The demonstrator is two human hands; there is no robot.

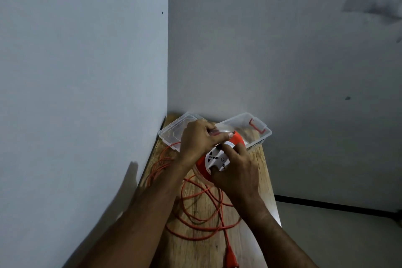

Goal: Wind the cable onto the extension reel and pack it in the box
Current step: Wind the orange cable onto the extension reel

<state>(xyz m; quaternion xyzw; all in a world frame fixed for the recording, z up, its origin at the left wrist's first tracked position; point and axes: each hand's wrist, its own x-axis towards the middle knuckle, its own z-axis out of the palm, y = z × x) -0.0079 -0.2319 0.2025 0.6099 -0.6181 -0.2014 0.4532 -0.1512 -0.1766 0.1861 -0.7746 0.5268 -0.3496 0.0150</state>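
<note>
Narrow wooden counter (258, 172) set into a corner, walls (87, 72) tight on the left and behind. At the back, a clear box (258, 137) with a red latch (257, 126) lies against the rear wall; its clear lid (171, 135) lies beside it on the left, by the side wall.

Reel (217, 159), orange with a white socket face, sits just in front of the box and lid, face tilted up toward the camera. Left hand (200, 139) grips the reel's far top edge, fingers (219, 135) curled closed on it. Right hand (235, 172) is on the white face, fingers bent onto it, thumb at the lower rim.

Cable (195, 213) lies mostly unwound in loose loops over the counter between reel and near edge, under both forearms. One strand runs straight toward the camera and ends in the plug (297, 257).
</note>
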